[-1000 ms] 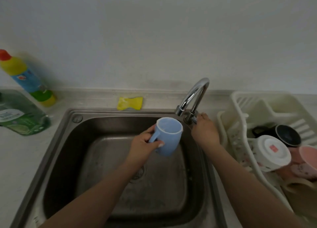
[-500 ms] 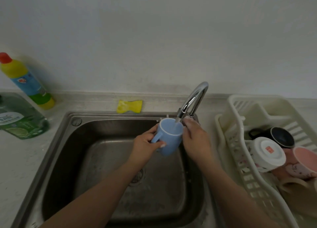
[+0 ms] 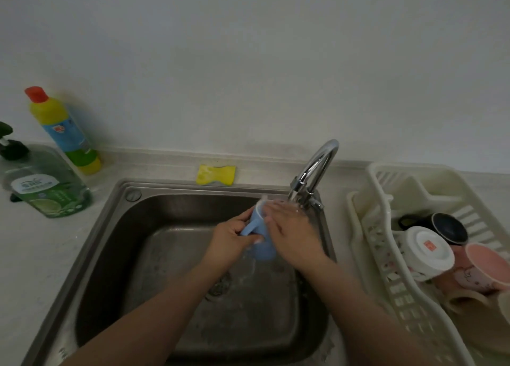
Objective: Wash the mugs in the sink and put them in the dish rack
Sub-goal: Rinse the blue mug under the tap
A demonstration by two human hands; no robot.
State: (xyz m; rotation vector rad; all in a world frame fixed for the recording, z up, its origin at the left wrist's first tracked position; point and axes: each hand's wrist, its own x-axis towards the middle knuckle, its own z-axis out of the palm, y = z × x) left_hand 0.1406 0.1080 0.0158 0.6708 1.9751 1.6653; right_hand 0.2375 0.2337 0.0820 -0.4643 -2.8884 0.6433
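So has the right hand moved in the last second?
Yes. The right hand has left the base of the chrome tap and gone leftward onto the light blue plastic mug.

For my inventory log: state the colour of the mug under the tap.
Light blue mug, held by the left hand; seen in the head view.

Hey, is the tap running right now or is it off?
Running. A stream of water falls from the faucet spout onto the right hand beside the blue mug, and water splashes in the sink.
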